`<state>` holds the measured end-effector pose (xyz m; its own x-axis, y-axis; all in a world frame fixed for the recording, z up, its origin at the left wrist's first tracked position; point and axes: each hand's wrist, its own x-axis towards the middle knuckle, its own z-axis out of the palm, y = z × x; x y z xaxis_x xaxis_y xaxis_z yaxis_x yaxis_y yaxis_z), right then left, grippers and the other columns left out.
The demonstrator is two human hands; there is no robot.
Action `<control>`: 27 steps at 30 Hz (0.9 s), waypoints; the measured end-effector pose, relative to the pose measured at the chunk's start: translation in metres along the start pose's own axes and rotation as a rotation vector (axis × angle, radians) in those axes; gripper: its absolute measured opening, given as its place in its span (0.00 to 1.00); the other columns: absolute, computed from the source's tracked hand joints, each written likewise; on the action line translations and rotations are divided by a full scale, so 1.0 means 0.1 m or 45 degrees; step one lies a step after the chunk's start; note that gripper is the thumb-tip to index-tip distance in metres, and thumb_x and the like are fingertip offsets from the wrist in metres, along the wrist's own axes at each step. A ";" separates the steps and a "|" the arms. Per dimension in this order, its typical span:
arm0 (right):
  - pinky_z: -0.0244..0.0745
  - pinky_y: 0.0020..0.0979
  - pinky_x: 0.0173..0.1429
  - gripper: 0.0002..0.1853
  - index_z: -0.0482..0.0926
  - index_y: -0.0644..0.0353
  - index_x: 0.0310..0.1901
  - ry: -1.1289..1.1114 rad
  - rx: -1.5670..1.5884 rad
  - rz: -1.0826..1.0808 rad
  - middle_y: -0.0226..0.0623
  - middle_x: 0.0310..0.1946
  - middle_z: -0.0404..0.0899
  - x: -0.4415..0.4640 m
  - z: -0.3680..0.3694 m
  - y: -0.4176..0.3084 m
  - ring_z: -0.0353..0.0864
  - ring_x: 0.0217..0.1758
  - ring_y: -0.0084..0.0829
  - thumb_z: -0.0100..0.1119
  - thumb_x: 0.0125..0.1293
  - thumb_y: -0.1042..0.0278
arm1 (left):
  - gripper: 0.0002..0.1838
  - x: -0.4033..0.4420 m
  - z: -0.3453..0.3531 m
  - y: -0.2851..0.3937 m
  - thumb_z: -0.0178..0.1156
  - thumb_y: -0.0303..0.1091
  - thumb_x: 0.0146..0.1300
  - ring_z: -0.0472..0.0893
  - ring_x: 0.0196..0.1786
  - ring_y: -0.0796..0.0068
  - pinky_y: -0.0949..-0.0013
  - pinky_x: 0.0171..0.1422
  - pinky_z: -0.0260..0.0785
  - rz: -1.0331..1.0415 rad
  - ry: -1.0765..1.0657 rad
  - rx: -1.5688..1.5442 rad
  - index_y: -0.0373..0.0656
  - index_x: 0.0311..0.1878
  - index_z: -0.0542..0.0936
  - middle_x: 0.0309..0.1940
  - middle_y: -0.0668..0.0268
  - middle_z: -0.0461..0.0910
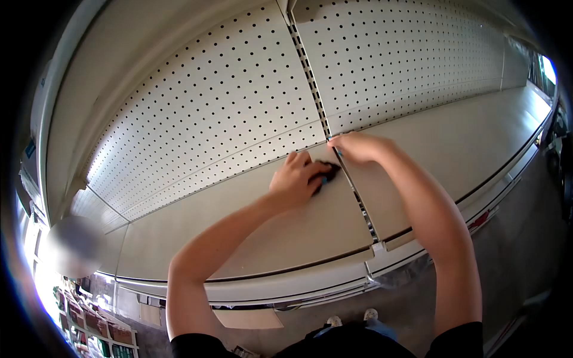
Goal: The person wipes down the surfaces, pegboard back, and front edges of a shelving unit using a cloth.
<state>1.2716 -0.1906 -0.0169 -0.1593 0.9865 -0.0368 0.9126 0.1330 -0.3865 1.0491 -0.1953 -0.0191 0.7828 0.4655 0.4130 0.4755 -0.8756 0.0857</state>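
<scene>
Nearest are the black sleeves (456, 341) of the person, whose bare arms reach forward over a beige metal shelf deck (286, 232). The left hand (295, 177) has its fingers bent over a dark bunched item (325, 173) with a patch of blue, gripping it against the deck just left of the seam between two shelf sections; whether it is a cloth or a brush cannot be told. The right hand (356, 147) is near the left one but apart from it, its fingertips at the rear end of that seam, close to a small teal bit; whether they pinch anything cannot be made out. Along the seam runs a slotted metal strip (362, 210), dark in places, down to the shelf's front edge. Behind the hands stand two perforated back panels (239, 89), parted by a slotted upright (307, 71). Below the shelf, pale shoes (370, 314) show on the grey floor (507, 232). A blurred round shape (76, 246) hangs at left, and farther off stand stocked racks (98, 322) beside bright light.
</scene>
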 end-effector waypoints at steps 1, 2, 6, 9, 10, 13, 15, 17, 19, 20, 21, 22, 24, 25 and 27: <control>0.69 0.39 0.62 0.23 0.72 0.53 0.59 -0.021 -0.028 -0.003 0.42 0.59 0.73 -0.02 -0.03 -0.06 0.72 0.61 0.43 0.40 0.63 0.78 | 0.16 0.11 0.06 -0.11 0.63 0.33 0.57 0.70 0.46 0.63 0.63 0.50 0.70 0.032 0.049 0.068 0.58 0.49 0.80 0.38 0.68 0.70; 0.69 0.39 0.62 0.23 0.70 0.53 0.61 -0.023 -0.042 -0.010 0.43 0.59 0.73 -0.09 -0.07 -0.09 0.73 0.61 0.44 0.40 0.65 0.77 | 0.15 0.22 0.13 -0.21 0.63 0.34 0.57 0.70 0.46 0.63 0.63 0.50 0.70 0.018 0.065 0.095 0.58 0.49 0.81 0.39 0.68 0.70; 0.71 0.40 0.59 0.25 0.64 0.53 0.65 0.011 -0.059 -0.025 0.45 0.58 0.74 -0.07 -0.05 -0.08 0.74 0.59 0.45 0.39 0.66 0.76 | 0.12 0.53 0.34 -0.48 0.62 0.36 0.59 0.71 0.48 0.65 0.63 0.50 0.72 0.014 0.197 0.187 0.58 0.47 0.81 0.38 0.68 0.71; 0.72 0.40 0.58 0.25 0.63 0.53 0.66 -0.020 -0.016 0.107 0.46 0.57 0.74 -0.17 -0.15 -0.21 0.75 0.58 0.45 0.40 0.66 0.75 | 0.12 0.53 0.33 -0.47 0.62 0.36 0.59 0.71 0.48 0.65 0.63 0.50 0.72 0.016 0.179 0.209 0.58 0.47 0.81 0.39 0.68 0.71; 0.72 0.40 0.58 0.25 0.63 0.53 0.66 -0.016 -0.020 0.062 0.47 0.57 0.74 -0.18 -0.14 -0.19 0.75 0.57 0.45 0.40 0.66 0.76 | 0.12 0.51 0.32 -0.45 0.62 0.36 0.59 0.71 0.48 0.65 0.63 0.50 0.72 -0.003 0.153 0.206 0.59 0.47 0.81 0.39 0.68 0.71; 0.72 0.41 0.58 0.26 0.63 0.52 0.67 0.017 -0.044 -0.050 0.47 0.57 0.74 -0.12 -0.11 -0.07 0.75 0.57 0.46 0.40 0.65 0.76 | 0.13 0.44 0.22 -0.28 0.63 0.35 0.58 0.71 0.47 0.65 0.63 0.49 0.72 -0.019 0.081 0.171 0.59 0.47 0.81 0.39 0.68 0.71; 0.71 0.42 0.58 0.27 0.63 0.52 0.67 0.069 -0.059 -0.087 0.46 0.57 0.74 -0.02 -0.04 0.03 0.75 0.57 0.46 0.39 0.65 0.77 | 0.14 0.23 0.10 -0.04 0.63 0.35 0.57 0.71 0.47 0.65 0.64 0.48 0.72 0.035 0.021 0.119 0.60 0.48 0.81 0.39 0.68 0.71; 0.69 0.41 0.63 0.29 0.63 0.52 0.67 -0.102 -0.031 0.043 0.42 0.61 0.71 -0.12 -0.15 -0.11 0.71 0.62 0.43 0.36 0.63 0.80 | 0.17 -0.02 -0.02 0.20 0.64 0.32 0.55 0.70 0.45 0.64 0.64 0.46 0.72 0.109 -0.055 -0.020 0.61 0.49 0.82 0.38 0.68 0.71; 0.67 0.40 0.65 0.30 0.64 0.53 0.67 -0.075 -0.035 0.025 0.40 0.63 0.69 -0.15 -0.15 -0.18 0.69 0.64 0.41 0.35 0.62 0.82 | 0.18 -0.20 -0.12 0.34 0.64 0.30 0.54 0.70 0.45 0.64 0.63 0.46 0.72 0.174 -0.077 -0.067 0.61 0.49 0.82 0.38 0.68 0.70; 0.65 0.39 0.67 0.31 0.64 0.54 0.66 -0.096 -0.038 0.051 0.39 0.65 0.67 -0.20 -0.18 -0.22 0.66 0.67 0.39 0.34 0.60 0.84 | 0.18 -0.23 -0.15 0.36 0.64 0.29 0.54 0.70 0.45 0.63 0.63 0.46 0.71 0.206 -0.090 -0.091 0.61 0.49 0.82 0.38 0.67 0.70; 0.65 0.39 0.67 0.31 0.64 0.54 0.66 -0.086 -0.054 0.031 0.39 0.65 0.67 -0.19 -0.16 -0.22 0.66 0.67 0.39 0.34 0.61 0.83 | 0.19 -0.23 -0.17 0.37 0.64 0.29 0.54 0.70 0.45 0.63 0.63 0.47 0.71 0.197 -0.095 -0.105 0.60 0.49 0.82 0.38 0.67 0.70; 0.65 0.39 0.67 0.30 0.64 0.54 0.66 -0.076 -0.071 0.015 0.40 0.65 0.67 -0.18 -0.14 -0.20 0.66 0.67 0.39 0.35 0.61 0.83 | 0.19 -0.21 -0.17 0.37 0.64 0.28 0.53 0.70 0.45 0.63 0.63 0.48 0.71 0.190 -0.100 -0.121 0.60 0.49 0.82 0.38 0.67 0.71; 0.66 0.39 0.66 0.30 0.64 0.54 0.67 -0.050 -0.089 0.003 0.41 0.65 0.67 -0.14 -0.12 -0.15 0.66 0.67 0.40 0.35 0.62 0.82 | 0.19 -0.14 -0.14 0.34 0.64 0.28 0.53 0.70 0.45 0.63 0.63 0.49 0.71 0.173 -0.088 -0.122 0.60 0.49 0.82 0.38 0.67 0.71; 0.66 0.39 0.66 0.30 0.64 0.53 0.67 -0.042 -0.086 0.002 0.42 0.65 0.67 -0.11 -0.10 -0.13 0.67 0.67 0.41 0.36 0.62 0.82 | 0.18 -0.08 -0.10 0.29 0.64 0.28 0.54 0.70 0.45 0.63 0.63 0.49 0.71 0.154 -0.075 -0.106 0.60 0.49 0.82 0.38 0.67 0.71; 0.66 0.39 0.66 0.29 0.62 0.53 0.67 -0.034 -0.062 0.006 0.44 0.65 0.67 -0.09 -0.06 -0.11 0.67 0.66 0.42 0.37 0.63 0.81 | 0.17 0.06 0.01 0.15 0.63 0.29 0.55 0.70 0.45 0.63 0.62 0.50 0.71 0.121 -0.036 -0.047 0.59 0.48 0.82 0.39 0.68 0.71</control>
<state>1.2653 -0.2003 -0.0065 -0.1646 0.9843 -0.0635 0.9305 0.1336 -0.3411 1.0610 -0.2057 -0.0165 0.8347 0.3833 0.3954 0.3839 -0.9198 0.0811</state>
